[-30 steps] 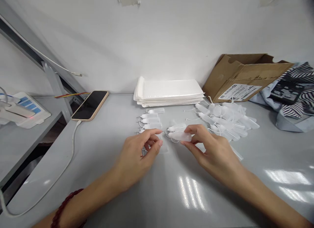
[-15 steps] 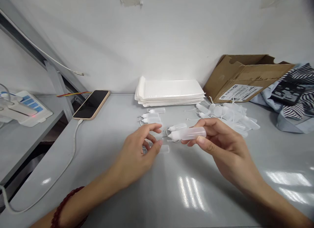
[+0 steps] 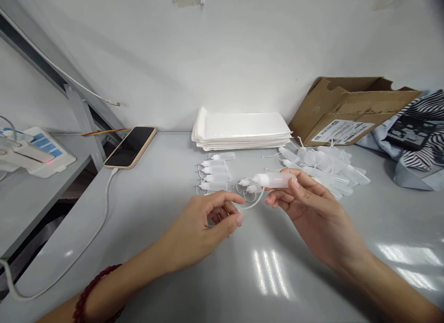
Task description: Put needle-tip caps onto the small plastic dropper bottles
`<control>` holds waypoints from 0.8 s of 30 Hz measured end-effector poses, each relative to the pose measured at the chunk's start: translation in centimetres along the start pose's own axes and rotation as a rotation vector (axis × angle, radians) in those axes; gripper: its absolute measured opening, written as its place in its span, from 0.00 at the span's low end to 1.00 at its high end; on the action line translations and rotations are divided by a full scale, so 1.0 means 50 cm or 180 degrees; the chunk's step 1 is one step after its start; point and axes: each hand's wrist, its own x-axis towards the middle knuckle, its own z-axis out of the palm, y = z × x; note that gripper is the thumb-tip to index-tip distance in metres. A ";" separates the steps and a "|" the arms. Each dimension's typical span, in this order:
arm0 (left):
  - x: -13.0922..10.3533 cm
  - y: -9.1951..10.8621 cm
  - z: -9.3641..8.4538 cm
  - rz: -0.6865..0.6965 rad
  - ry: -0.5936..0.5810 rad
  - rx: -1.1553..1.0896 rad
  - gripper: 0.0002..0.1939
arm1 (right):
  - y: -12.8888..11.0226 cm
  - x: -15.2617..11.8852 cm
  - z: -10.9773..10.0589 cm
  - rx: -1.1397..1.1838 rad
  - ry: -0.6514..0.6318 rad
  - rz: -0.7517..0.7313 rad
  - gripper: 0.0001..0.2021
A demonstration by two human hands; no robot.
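My right hand [image 3: 312, 212] pinches the base of a translucent plastic squeeze bottle [image 3: 277, 180]. The bottle lies nearly level, its white neck pointing left. From the neck a thin white strap [image 3: 257, 202] curves down to the fingertips of my left hand [image 3: 211, 221]. Thumb and index finger of that hand are apart around the strap's end; contact cannot be made out. Beyond the left hand, several similar bottles [image 3: 217, 170] lie in a column with thin needle tips pointing left. More small bottles [image 3: 252, 189] lie behind the held one, partly covered.
A pile of loose bottles [image 3: 326, 168] lies at the right, before a tilted cardboard box [image 3: 322, 112]. White padded envelopes [image 3: 243, 126] are stacked against the wall. A phone [image 3: 131, 147] with a white cable [image 3: 104, 212] lies left. Striped cloth [image 3: 423, 149] bunches at far right.
The held bottle has shifted slightly right and up, and its strap now stretches toward my left hand. My left hand has moved right and down, uncovering more of the column of bottles.
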 end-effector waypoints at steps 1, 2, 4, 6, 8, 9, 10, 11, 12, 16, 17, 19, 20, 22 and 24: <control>0.000 0.000 0.001 0.0013 -0.0004 0.0003 0.09 | 0.001 0.000 0.002 0.0003 0.0007 -0.0018 0.06; 0.001 0.000 0.001 0.0033 -0.0017 0.0009 0.08 | 0.002 0.000 0.003 -0.0009 0.0015 -0.0034 0.06; 0.001 0.002 0.000 0.0108 -0.0012 0.0031 0.07 | 0.003 0.002 0.004 -0.0047 0.0063 -0.0073 0.06; 0.000 0.005 -0.004 0.0216 0.0072 0.0054 0.07 | 0.000 0.005 0.003 -0.0102 0.0143 -0.0108 0.06; -0.001 0.009 -0.007 0.0275 0.0253 0.0074 0.07 | -0.005 0.006 0.001 -0.0186 0.0225 -0.0134 0.07; -0.002 0.010 -0.009 0.0298 0.0368 0.0095 0.07 | -0.007 0.006 0.000 -0.0238 0.0257 -0.0158 0.08; -0.003 0.011 -0.010 0.0320 0.0486 0.0129 0.06 | -0.009 0.006 -0.002 -0.0300 0.0274 -0.0183 0.08; -0.003 0.011 -0.010 0.0353 0.0600 0.0175 0.05 | -0.010 0.006 -0.002 -0.0376 0.0280 -0.0200 0.08; -0.004 0.011 -0.010 0.0396 0.0690 0.0232 0.05 | -0.011 0.005 -0.003 -0.0463 0.0272 -0.0220 0.08; -0.005 0.007 -0.007 0.0650 0.0837 0.0503 0.05 | -0.008 0.003 -0.002 -0.0752 0.0213 -0.0280 0.08; -0.005 0.007 -0.007 0.0720 0.0855 0.0561 0.05 | -0.007 0.002 -0.001 -0.0787 0.0203 -0.0294 0.08; -0.005 0.006 -0.007 0.0847 0.0898 0.0655 0.05 | -0.005 0.002 0.000 -0.0843 0.0187 -0.0305 0.08; -0.005 0.006 -0.007 0.0899 0.0917 0.0690 0.05 | -0.004 0.002 0.000 -0.0869 0.0184 -0.0304 0.08; -0.006 0.007 -0.008 0.0968 0.0937 0.0731 0.05 | -0.004 0.002 0.000 -0.0899 0.0170 -0.0311 0.08; -0.008 0.009 -0.007 0.1006 0.0937 0.0731 0.05 | -0.004 0.002 0.001 -0.0902 0.0152 -0.0302 0.07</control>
